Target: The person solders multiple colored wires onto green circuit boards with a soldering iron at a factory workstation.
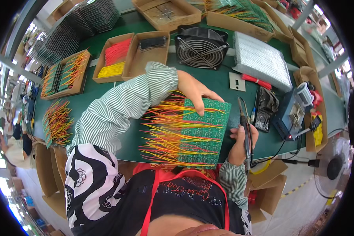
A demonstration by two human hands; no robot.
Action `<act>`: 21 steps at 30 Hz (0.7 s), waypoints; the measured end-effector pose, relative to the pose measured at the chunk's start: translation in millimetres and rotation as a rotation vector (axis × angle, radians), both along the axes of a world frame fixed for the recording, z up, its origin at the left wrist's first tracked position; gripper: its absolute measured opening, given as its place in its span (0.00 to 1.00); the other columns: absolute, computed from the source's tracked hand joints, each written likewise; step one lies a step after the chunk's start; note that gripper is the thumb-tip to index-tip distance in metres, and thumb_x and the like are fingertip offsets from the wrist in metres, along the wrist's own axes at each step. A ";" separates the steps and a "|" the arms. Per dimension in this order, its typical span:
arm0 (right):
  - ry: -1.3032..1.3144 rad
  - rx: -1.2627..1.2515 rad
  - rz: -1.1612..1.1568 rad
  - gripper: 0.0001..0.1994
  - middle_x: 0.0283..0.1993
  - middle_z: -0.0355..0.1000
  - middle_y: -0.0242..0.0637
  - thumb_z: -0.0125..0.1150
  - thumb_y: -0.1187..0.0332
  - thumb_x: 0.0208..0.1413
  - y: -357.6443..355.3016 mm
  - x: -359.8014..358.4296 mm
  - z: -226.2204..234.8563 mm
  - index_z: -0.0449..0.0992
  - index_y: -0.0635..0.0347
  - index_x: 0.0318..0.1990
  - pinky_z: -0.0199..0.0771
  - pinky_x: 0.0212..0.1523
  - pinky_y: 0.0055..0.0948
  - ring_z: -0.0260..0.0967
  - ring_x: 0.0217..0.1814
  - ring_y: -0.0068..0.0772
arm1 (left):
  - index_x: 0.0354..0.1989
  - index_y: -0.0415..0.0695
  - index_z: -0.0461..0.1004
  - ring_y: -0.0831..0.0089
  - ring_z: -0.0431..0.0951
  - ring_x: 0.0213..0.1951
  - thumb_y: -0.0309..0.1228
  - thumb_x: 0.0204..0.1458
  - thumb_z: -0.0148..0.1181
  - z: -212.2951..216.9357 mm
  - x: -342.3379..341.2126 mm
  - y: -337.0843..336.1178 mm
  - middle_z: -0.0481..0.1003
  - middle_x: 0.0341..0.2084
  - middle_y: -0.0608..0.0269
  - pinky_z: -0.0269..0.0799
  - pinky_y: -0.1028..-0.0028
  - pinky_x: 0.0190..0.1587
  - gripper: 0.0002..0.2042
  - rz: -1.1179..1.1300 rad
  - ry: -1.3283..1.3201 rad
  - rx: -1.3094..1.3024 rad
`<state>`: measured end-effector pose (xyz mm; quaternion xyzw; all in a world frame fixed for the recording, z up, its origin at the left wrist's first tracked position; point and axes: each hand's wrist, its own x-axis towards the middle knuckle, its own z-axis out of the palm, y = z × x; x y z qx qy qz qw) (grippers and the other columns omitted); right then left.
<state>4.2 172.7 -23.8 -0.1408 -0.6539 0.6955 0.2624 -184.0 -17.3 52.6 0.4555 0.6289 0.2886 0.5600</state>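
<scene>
A green circuit board panel lies before me on the mat, with many red and yellow wires fanning out past its left side. My left hand rests over the panel's far edge, fingers apart, two of them stretched onto the board; the others are partly hidden. Right of the panel, my right hand is closed around a soldering iron, which points away from me. Beside the iron's tip runs a slim dark tool, perhaps tweezers, whose lower end I cannot make out.
A blue soldering station and a black tray stand at the right. Beyond my hands are a black fan, a bubble-wrapped pack and a box of red and yellow wires. Another wired panel lies left.
</scene>
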 end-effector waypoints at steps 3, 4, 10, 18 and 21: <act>-0.012 -0.014 0.021 0.14 0.37 0.68 0.42 0.53 0.75 0.55 -1.0 -1.7 0.7 0.60 0.66 0.47 0.72 0.29 0.20 0.72 0.32 0.28 | 0.65 0.46 0.50 0.64 0.62 0.57 0.39 0.49 0.58 -3.1 -9.4 -7.6 0.61 0.58 0.52 0.57 0.69 0.59 0.36 0.047 0.130 -0.056; -0.008 -0.028 0.041 0.14 0.38 0.68 0.42 0.53 0.75 0.55 -2.0 -3.0 1.5 0.60 0.66 0.47 0.72 0.30 0.20 0.72 0.33 0.28 | 0.65 0.46 0.52 0.62 0.63 0.57 0.40 0.50 0.57 -2.8 -8.6 -11.3 0.62 0.58 0.52 0.59 0.68 0.58 0.34 0.073 0.195 -0.049; -0.001 0.039 0.123 0.14 0.40 0.68 0.42 0.52 0.73 0.57 -3.7 -2.6 -4.1 0.60 0.65 0.49 0.74 0.34 0.24 0.72 0.36 0.31 | 0.62 0.44 0.57 0.62 0.69 0.51 0.47 0.49 0.57 13.7 12.9 -40.3 0.66 0.52 0.50 0.65 0.69 0.52 0.33 0.384 0.317 -0.015; -0.016 0.125 0.171 0.17 0.43 0.71 0.44 0.56 0.68 0.57 -9.4 -4.5 -9.6 0.61 0.65 0.49 0.67 0.46 0.24 0.69 0.44 0.28 | 0.51 0.38 0.67 0.61 0.72 0.47 0.37 0.52 0.57 5.6 40.7 -55.2 0.70 0.46 0.53 0.66 0.69 0.50 0.21 0.445 0.598 0.145; 0.006 0.108 0.202 0.18 0.46 0.70 0.45 0.56 0.66 0.57 -13.9 -5.1 -9.0 0.60 0.65 0.50 0.66 0.48 0.26 0.68 0.45 0.29 | 0.49 0.37 0.68 0.61 0.72 0.46 0.34 0.52 0.56 4.9 42.7 -54.0 0.71 0.45 0.53 0.67 0.69 0.49 0.18 0.453 0.626 0.250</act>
